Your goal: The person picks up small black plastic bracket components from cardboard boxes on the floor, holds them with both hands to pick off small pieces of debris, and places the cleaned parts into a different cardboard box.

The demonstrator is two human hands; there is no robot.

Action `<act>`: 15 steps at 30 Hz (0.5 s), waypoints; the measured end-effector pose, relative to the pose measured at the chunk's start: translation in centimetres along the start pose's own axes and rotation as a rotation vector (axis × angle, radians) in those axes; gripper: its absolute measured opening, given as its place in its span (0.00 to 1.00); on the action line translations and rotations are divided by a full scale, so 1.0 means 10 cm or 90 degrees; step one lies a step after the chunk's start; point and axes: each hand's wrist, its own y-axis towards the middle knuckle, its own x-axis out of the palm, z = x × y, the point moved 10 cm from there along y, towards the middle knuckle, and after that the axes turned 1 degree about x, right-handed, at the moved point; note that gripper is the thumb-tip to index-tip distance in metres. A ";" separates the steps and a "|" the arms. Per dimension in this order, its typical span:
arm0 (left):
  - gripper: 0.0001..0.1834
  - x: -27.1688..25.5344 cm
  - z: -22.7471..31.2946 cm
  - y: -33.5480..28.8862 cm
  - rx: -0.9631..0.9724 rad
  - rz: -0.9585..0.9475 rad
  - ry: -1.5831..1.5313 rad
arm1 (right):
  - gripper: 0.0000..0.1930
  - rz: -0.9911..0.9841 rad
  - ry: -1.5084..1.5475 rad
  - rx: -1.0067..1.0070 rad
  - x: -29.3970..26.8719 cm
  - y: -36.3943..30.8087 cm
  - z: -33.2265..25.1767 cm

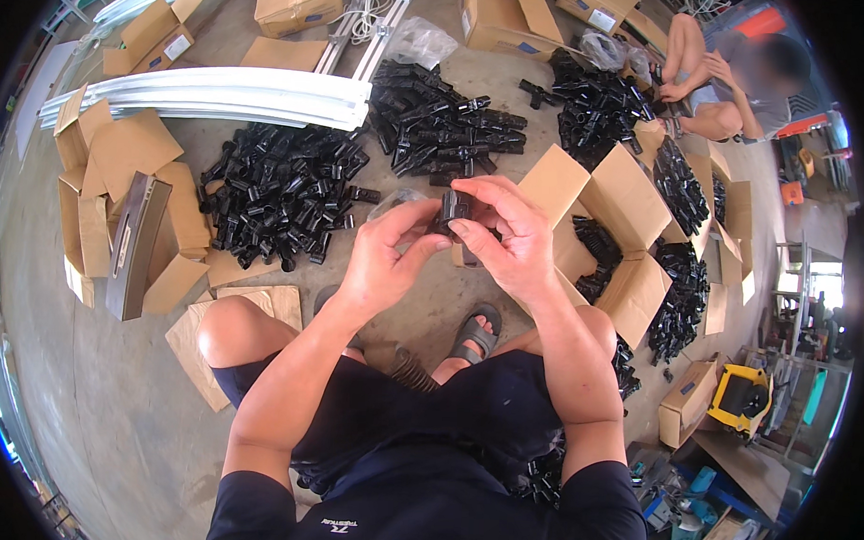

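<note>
Between the fingertips of both hands is a small black plastic fitting point(455, 210), short and roughly cylindrical, held up in front of my knees. My left hand point(383, 254) pinches its left side with thumb and forefinger. From the right, my right hand point(511, 233) grips it with thumb and curled fingers. Its underside is hidden by the fingers. A heap of similar black fittings point(282, 193) lies on the floor to the left. Another heap of longer black pieces point(442, 128) lies just beyond my hands.
An open cardboard box point(639, 206) with black pieces inside stands at right, beside another black heap point(678, 302). White metal profiles point(219, 101) lie at far left, near an open carton point(80, 215). A co-worker point(743, 86) sits at far right by a further heap point(594, 114).
</note>
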 end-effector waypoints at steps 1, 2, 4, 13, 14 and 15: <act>0.20 0.00 0.01 0.00 0.005 -0.001 -0.017 | 0.20 0.002 0.012 0.006 0.00 0.00 0.00; 0.20 0.00 0.01 0.01 0.004 -0.008 -0.017 | 0.20 0.006 0.023 0.012 0.00 -0.01 0.01; 0.21 0.00 0.01 0.02 0.002 -0.021 -0.018 | 0.20 0.002 0.023 0.010 0.00 -0.01 0.03; 0.20 -0.09 0.02 0.03 0.011 -0.011 0.095 | 0.22 -0.052 -0.075 0.012 0.06 0.01 -0.06; 0.21 -0.08 0.01 0.02 0.006 -0.015 0.075 | 0.21 -0.046 -0.060 0.020 0.05 0.01 -0.04; 0.21 -0.07 -0.01 0.01 -0.016 -0.016 0.056 | 0.21 -0.039 -0.044 0.028 0.04 0.01 -0.02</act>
